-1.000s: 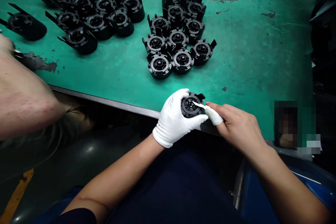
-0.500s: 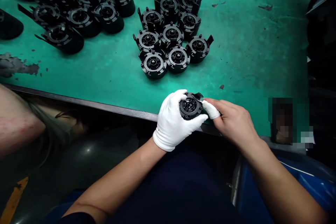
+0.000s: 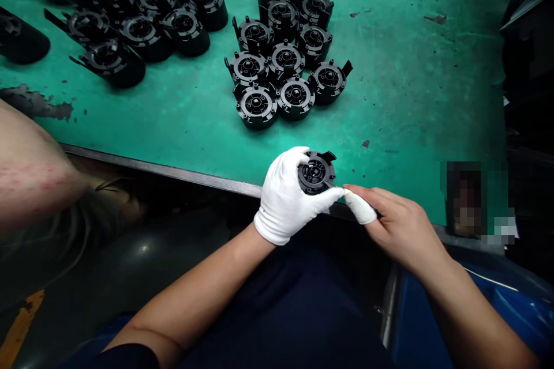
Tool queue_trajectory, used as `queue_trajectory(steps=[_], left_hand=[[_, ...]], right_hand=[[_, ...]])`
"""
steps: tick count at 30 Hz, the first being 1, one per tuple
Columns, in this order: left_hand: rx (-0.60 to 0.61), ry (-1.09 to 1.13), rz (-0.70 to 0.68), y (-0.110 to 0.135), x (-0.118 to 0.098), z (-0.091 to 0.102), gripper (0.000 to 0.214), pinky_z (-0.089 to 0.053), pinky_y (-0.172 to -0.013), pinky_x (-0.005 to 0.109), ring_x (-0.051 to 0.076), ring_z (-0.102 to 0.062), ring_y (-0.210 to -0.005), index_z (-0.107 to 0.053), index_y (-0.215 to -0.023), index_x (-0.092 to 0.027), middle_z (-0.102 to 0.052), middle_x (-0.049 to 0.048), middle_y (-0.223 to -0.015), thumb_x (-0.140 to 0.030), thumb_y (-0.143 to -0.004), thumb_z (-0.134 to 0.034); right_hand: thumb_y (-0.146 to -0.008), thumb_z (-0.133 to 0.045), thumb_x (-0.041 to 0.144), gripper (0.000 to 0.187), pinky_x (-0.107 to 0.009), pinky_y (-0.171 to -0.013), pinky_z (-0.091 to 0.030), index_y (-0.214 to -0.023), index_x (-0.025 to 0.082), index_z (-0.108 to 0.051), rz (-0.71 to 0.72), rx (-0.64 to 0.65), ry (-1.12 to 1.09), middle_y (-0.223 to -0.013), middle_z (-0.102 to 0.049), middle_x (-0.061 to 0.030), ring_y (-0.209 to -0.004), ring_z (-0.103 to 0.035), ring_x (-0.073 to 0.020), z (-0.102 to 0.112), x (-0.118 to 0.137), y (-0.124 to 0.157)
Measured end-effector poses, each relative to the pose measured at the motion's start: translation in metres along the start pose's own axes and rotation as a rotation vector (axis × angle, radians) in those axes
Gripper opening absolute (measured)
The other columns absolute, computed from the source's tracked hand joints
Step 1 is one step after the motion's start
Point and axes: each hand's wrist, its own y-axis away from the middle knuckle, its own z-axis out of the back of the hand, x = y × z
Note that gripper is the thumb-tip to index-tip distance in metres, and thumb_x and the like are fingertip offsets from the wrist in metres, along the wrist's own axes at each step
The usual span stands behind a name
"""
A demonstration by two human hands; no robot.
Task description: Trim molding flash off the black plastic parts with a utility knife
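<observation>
In a white glove, my left hand (image 3: 285, 193) grips a round black plastic housing (image 3: 315, 173) at the table's front edge. Its ringed face is turned up, and a tab sticks out at the top right. My right hand (image 3: 398, 222), bare but for a white cover on the thumb, is just right of the housing. Thumb and index finger are pinched together near my left thumb tip. A thin dark sliver shows between them and the housing's rim; I cannot make out what it is. Beyond, a cluster of similar black housings (image 3: 296, 98) stands on the green table.
Another group of black housings (image 3: 142, 31) fills the table's far left. The green table top (image 3: 402, 98) has worn grey patches. Another person's arm (image 3: 34, 167) reaches in at the left edge. A blue surface (image 3: 497, 300) lies below at right.
My right hand has moved down and slightly right, from the housing's upper right rim to its lower right. My left hand keeps its grip. The other person's arm reaches farther into view.
</observation>
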Motion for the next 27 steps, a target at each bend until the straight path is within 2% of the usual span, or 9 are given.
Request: queue_trajectory(steps=[5,12,18,23,27], left_hand=[[-0.007,-0.013,-0.002,0.001,-0.001,0.0,0.076,-0.054,-0.103,0.046,0.029,-0.065,-0.121,-0.048,-0.119,-0.019,-0.064,0.016,-0.129,-0.062,-0.068,-0.085],[0.002,-0.005,0.006,0.001,-0.001,0.001,0.074,-0.054,-0.104,0.046,0.03,-0.065,-0.122,-0.049,-0.118,-0.019,-0.064,0.0164,-0.129,-0.061,-0.069,-0.085],[0.004,-0.011,0.0,0.001,-0.001,0.002,0.077,-0.054,-0.104,0.047,0.031,-0.065,-0.121,-0.05,-0.121,-0.019,-0.064,0.0161,-0.128,-0.062,-0.068,-0.085],[0.001,0.005,-0.026,0.002,0.002,0.001,0.082,-0.054,-0.104,0.048,0.031,-0.065,-0.121,-0.05,-0.122,-0.019,-0.065,0.0163,-0.128,-0.066,-0.066,-0.084],[-0.005,0.005,-0.028,0.002,0.003,0.001,0.083,-0.054,-0.105,0.049,0.032,-0.065,-0.121,-0.049,-0.122,-0.019,-0.065,0.0169,-0.129,-0.068,-0.065,-0.084]], right_hand=[[-0.102,-0.049,0.031,0.034,-0.033,-0.082,-0.052,-0.128,0.023,-0.07,0.026,-0.036,-0.011,-0.106,-0.076,-0.0054,-0.09,-0.072,-0.0207,-0.001,0.001,-0.009],[-0.101,-0.049,0.028,0.035,-0.032,-0.08,-0.053,-0.128,0.024,-0.07,0.067,-0.002,0.043,-0.099,-0.075,-0.005,-0.088,-0.073,-0.0214,-0.004,0.001,-0.023],[-0.101,-0.051,0.032,0.034,-0.034,-0.079,-0.053,-0.129,0.025,-0.07,-0.05,-0.073,0.168,-0.107,-0.077,-0.007,-0.095,-0.073,-0.0258,-0.006,0.01,-0.034],[-0.102,-0.05,0.038,0.035,-0.032,-0.08,-0.052,-0.126,0.023,-0.072,0.006,-0.043,0.015,-0.107,-0.077,-0.006,-0.093,-0.073,-0.0223,0.009,0.011,-0.031],[-0.103,-0.046,0.039,0.036,-0.033,-0.073,-0.05,-0.127,0.026,-0.071,0.068,0.067,0.108,-0.1,-0.076,-0.0047,-0.088,-0.072,-0.022,0.022,0.009,-0.031]])
